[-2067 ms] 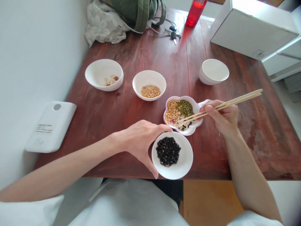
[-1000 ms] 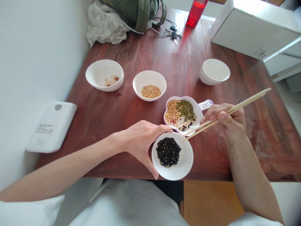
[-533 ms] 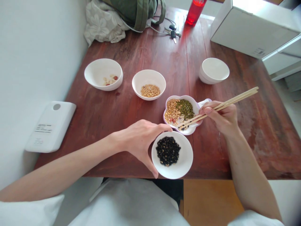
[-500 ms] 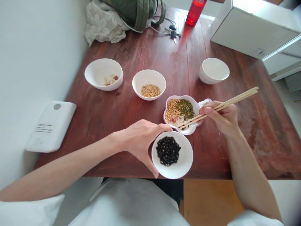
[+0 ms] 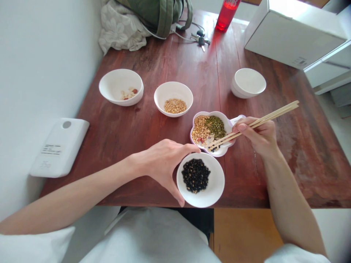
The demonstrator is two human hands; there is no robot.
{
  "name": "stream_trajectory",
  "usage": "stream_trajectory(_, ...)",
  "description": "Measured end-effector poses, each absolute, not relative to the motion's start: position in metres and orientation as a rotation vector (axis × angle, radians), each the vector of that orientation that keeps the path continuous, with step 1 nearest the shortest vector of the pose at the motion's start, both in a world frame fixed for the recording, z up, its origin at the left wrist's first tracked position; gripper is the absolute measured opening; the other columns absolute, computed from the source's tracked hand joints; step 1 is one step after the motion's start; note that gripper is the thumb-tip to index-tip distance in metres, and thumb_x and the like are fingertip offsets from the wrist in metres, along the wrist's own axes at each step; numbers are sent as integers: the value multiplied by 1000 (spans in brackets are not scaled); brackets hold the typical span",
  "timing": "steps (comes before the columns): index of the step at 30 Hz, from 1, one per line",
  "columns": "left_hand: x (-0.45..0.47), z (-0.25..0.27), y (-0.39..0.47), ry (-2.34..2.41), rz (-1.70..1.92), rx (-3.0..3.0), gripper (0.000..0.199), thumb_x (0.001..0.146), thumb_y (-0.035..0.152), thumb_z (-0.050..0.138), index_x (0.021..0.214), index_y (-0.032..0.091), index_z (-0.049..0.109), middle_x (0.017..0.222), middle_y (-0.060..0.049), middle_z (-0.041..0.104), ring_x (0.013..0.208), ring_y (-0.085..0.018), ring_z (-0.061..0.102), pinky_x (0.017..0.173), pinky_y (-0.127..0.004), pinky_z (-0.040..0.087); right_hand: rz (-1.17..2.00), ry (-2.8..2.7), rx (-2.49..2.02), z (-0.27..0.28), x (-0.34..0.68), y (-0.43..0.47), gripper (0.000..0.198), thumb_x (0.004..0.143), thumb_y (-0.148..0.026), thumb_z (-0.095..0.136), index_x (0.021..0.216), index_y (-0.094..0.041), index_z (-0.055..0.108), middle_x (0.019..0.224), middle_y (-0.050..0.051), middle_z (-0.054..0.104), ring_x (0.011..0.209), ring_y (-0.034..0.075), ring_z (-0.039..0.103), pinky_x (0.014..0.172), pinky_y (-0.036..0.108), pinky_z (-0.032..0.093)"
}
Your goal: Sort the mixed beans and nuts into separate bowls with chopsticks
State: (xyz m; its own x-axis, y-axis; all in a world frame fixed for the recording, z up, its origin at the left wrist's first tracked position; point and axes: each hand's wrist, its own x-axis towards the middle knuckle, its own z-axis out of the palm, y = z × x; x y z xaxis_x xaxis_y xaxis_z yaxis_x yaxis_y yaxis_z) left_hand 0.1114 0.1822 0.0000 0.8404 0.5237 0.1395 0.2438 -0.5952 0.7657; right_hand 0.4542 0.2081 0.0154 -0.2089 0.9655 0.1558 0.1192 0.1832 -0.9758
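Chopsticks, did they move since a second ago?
Yes, forward: the tips of the chopsticks went from the rim of the black-bean bowl to over the dish.

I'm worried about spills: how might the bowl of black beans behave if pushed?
The bowl looks rigid and smooth-walled, so it may slide without bending. Its loose black beans would probably shift if it tipped.

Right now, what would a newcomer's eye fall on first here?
Probably the black beans, dark in a white bowl at the near edge of the table, held by the left hand. Just beyond, a flower-shaped dish shows tan beans and green beans, with chopsticks in the right hand angled over it. The bright red bottle stands out at the far side.
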Motion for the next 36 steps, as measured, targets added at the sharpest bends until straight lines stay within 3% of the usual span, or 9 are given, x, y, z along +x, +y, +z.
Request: stream_trajectory(36, 112, -1, 183, 562, 443, 2219, 129, 43, 90, 95, 147, 26, 52, 118, -10, 84, 94, -36, 83, 94, -41, 57, 1121, -1550, -1088, 17, 461, 209, 16, 96, -40, 85, 87, -27, 88, 81, 3, 83, 63, 21, 79, 54, 34, 69)
